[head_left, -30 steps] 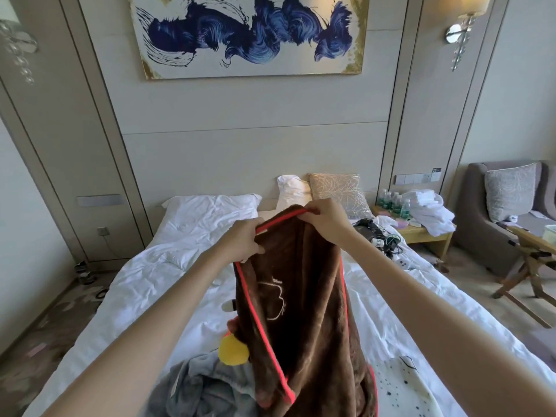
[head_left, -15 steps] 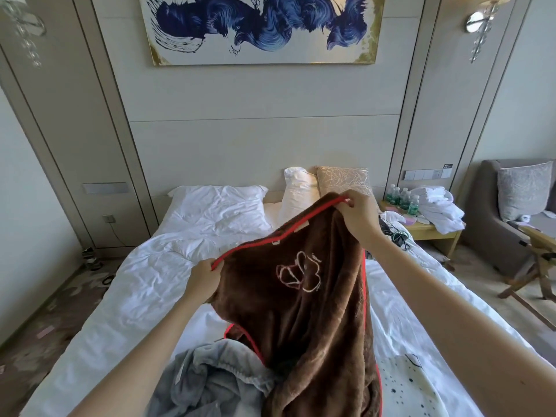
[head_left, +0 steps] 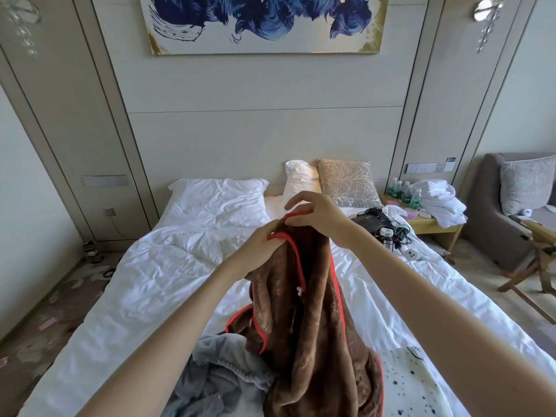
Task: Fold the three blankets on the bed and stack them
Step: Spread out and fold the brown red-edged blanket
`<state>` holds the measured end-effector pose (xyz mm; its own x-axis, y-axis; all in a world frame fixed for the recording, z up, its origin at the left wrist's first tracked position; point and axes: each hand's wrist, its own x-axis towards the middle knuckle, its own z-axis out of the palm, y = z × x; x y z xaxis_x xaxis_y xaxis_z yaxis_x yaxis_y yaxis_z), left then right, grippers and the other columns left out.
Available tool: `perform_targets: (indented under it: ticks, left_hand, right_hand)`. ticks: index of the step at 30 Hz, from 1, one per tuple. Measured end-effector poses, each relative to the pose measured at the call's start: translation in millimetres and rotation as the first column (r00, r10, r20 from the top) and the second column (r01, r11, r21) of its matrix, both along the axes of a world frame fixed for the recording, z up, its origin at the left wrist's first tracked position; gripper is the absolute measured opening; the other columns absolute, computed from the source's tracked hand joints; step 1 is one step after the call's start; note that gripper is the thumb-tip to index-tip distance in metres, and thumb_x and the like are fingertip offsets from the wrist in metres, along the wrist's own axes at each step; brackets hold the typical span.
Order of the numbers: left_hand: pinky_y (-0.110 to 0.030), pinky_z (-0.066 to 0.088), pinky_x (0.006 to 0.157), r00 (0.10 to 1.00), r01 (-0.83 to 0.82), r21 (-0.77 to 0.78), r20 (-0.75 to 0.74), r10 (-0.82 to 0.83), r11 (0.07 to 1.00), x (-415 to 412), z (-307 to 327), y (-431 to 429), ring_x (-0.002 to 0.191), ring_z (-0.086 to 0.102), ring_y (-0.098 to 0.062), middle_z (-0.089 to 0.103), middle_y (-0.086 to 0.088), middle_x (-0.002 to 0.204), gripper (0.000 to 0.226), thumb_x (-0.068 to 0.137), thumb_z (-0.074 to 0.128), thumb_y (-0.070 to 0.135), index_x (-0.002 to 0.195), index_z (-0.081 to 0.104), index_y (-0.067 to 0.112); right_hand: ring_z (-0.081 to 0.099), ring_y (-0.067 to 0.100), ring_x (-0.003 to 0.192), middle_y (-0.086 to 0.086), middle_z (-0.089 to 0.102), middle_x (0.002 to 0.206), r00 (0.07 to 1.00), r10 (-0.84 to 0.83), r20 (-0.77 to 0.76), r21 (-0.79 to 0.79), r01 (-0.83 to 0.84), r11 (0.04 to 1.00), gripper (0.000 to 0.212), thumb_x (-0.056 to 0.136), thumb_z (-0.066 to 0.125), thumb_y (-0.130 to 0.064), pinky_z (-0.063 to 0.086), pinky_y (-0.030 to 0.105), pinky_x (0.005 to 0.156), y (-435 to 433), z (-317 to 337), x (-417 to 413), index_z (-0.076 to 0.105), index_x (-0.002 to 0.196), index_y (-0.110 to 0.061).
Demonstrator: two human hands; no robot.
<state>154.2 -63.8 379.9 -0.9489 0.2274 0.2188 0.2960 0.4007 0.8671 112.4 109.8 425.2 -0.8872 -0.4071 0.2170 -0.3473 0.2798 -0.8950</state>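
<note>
A brown blanket (head_left: 313,320) with red trim hangs in front of me above the white bed (head_left: 144,284), bunched into a narrow column. My left hand (head_left: 258,248) grips its red edge near the top. My right hand (head_left: 319,215) pinches the red edge just above and to the right, with its other fingers spread. The two hands are close together. A crumpled grey blanket (head_left: 216,374) lies on the bed below, left of the brown one. A cream blanket with dark dots (head_left: 412,386) lies at the lower right, partly under the brown one.
White pillows (head_left: 216,194) and a beige cushion (head_left: 346,182) lean at the headboard. A black bag with tangled cables (head_left: 382,227) lies on the bed's right side. A bedside table (head_left: 433,224) holds bottles and white towels. A grey sofa (head_left: 511,206) and a folding stand (head_left: 541,260) are on the right.
My left hand has come up and to the right along the red edge, meeting my right hand. The blanket's spread top edge has gathered into a narrow bunch.
</note>
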Motion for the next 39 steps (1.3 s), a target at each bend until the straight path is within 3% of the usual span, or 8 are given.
perform_targets:
  ticks: [4,11,17,23,26,30,33,39]
  left_hand:
    - [-0.010,0.043,0.081,0.972,-0.222,0.087,-0.062,0.228,0.971,-9,7,-2,0.101,0.061,-0.010,0.069,-0.001,0.109,0.030,0.096,0.046,0.005,0.116,0.067,0.013]
    - [-0.022,0.046,0.075,0.817,-0.554,0.316,0.028,0.576,0.770,-24,19,-46,0.088,0.060,-0.012,0.067,0.003,0.093,0.024,0.093,0.047,0.008,0.100,0.069,0.014]
    - [-0.028,0.043,0.069,0.694,-0.682,0.374,0.063,0.717,0.628,-25,27,-95,0.084,0.054,-0.020,0.061,-0.003,0.088,0.021,0.096,0.044,0.012,0.099,0.065,0.009]
    - [-0.023,0.042,0.068,0.678,-0.667,0.434,0.018,0.735,0.605,-24,64,-101,0.086,0.053,-0.016,0.057,0.007,0.081,0.028,0.098,0.043,0.014,0.078,0.054,0.029]
    - [-0.031,0.042,0.077,0.671,-0.640,0.483,-0.028,0.741,0.598,-24,105,-102,0.087,0.055,-0.021,0.058,0.000,0.085,0.026,0.097,0.043,0.012,0.077,0.053,0.027]
    - [-0.031,0.043,0.076,0.654,-0.558,0.545,-0.175,0.736,0.625,-16,176,-103,0.083,0.055,-0.019,0.059,0.001,0.082,0.019,0.095,0.044,0.011,0.085,0.058,0.021]
    - [-0.029,0.045,0.073,0.626,-0.478,0.594,-0.285,0.725,0.647,-3,232,-102,0.080,0.056,-0.016,0.060,0.001,0.081,0.020,0.094,0.045,0.012,0.084,0.060,0.022]
    - [-0.026,0.044,0.070,0.585,-0.468,0.644,-0.288,0.759,0.605,12,250,-110,0.076,0.054,-0.011,0.059,0.004,0.080,0.022,0.095,0.045,0.012,0.082,0.058,0.024]
  right_hand:
    - [0.061,0.021,0.080,0.010,0.066,0.091,0.986,0.009,0.165,0.094,-0.025,0.995,0.037,0.070,0.085,-0.018,0.048,0.032,0.077,3,-3,1,0.059,0.096,-0.011]
    - [0.053,0.010,0.069,-0.002,0.055,0.070,0.970,-0.064,0.235,0.300,-0.010,0.954,0.046,0.062,0.087,-0.040,0.035,0.022,0.066,29,-45,-1,0.067,0.082,-0.004]
    - [0.036,0.009,0.051,-0.009,0.035,0.051,0.950,-0.184,0.251,0.453,0.053,0.890,0.049,0.070,0.083,-0.040,0.021,0.020,0.045,61,-100,8,0.041,0.055,-0.020]
    - [0.045,0.008,0.062,-0.005,0.052,0.063,0.961,-0.266,0.075,0.025,0.265,0.964,0.011,0.092,0.065,-0.016,0.030,0.020,0.052,25,-66,0,0.068,0.083,-0.010]
    - [0.056,-0.006,0.069,-0.013,0.064,0.074,0.962,-0.263,-0.078,-0.181,0.245,0.952,0.019,0.093,0.058,-0.005,0.042,0.010,0.063,2,1,-4,0.069,0.086,-0.019]
    - [0.063,0.010,0.081,-0.003,0.070,0.084,0.951,-0.250,-0.183,-0.319,0.183,0.930,0.025,0.093,0.053,-0.006,0.049,0.025,0.076,-18,94,3,0.070,0.088,-0.023]
    - [0.067,0.004,0.076,-0.010,0.073,0.077,0.966,-0.152,-0.208,-0.499,0.029,0.866,0.035,0.094,0.051,-0.004,0.052,0.015,0.068,-27,153,20,0.074,0.078,-0.026]
    - [0.071,0.013,0.080,0.000,0.075,0.082,0.993,-0.036,-0.112,-0.594,-0.038,0.803,0.019,0.095,0.057,-0.015,0.057,0.028,0.078,-36,184,33,0.072,0.084,-0.019]
